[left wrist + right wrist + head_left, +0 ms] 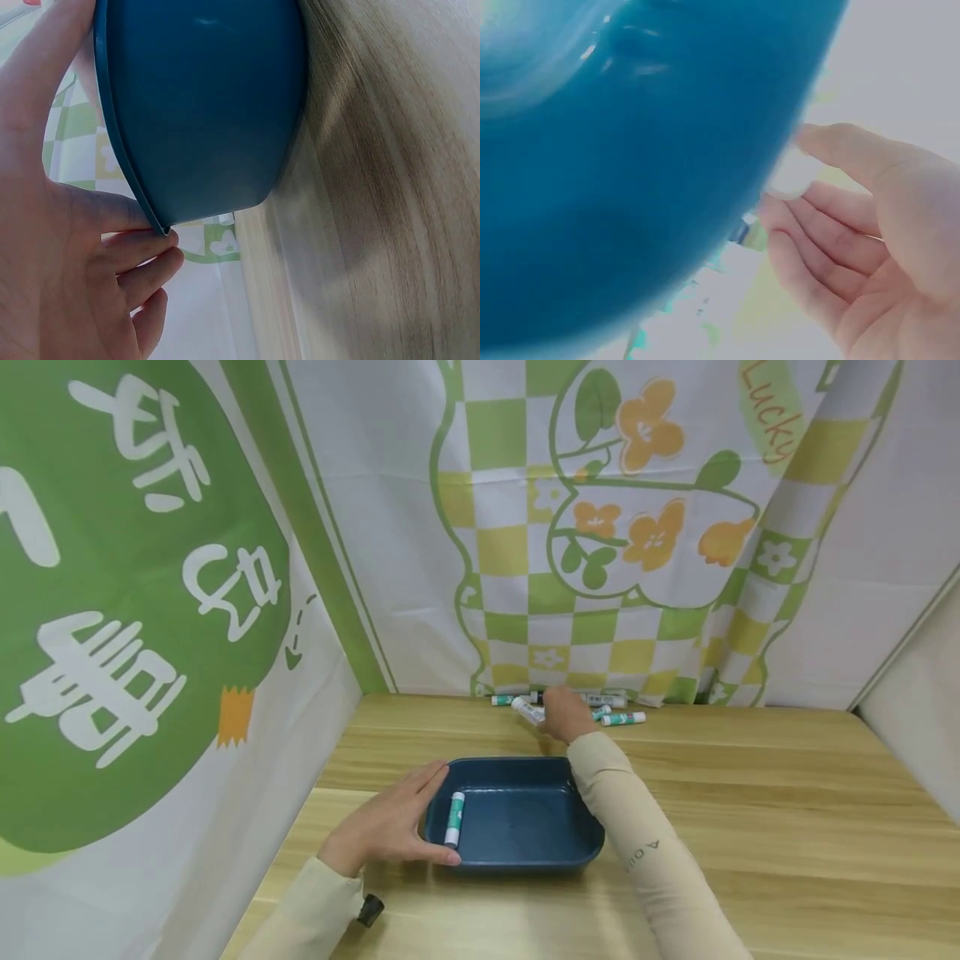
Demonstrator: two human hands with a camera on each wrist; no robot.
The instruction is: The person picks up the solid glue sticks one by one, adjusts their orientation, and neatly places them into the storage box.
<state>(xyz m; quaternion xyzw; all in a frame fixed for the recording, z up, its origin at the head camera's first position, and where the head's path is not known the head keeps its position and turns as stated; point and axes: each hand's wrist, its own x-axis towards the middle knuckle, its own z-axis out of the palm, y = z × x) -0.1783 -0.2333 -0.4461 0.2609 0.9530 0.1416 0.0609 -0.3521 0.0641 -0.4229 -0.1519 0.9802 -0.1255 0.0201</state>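
A dark blue rectangular tray (525, 866) sits on the wooden table. My left hand (390, 818) holds its left end, with the thumb at the near corner and the fingers at the far corner; in the left wrist view the fingertips touch the rim. One glue stick with a teal label (454, 818) lies inside at the left. Beyond the tray, my right hand (567, 714) pinches a white glue stick (528, 711) between thumb and fingers. Its round white end (793, 174) shows in the right wrist view, where the tray wall hides part of it.
Several more sticks lie by the curtain's foot, among them a teal-labelled one (623, 719) right of my hand and a pale one (606, 701) behind it. A patterned curtain (510, 552) closes the table's back; a green-and-white cloth (150, 610) hangs at left.
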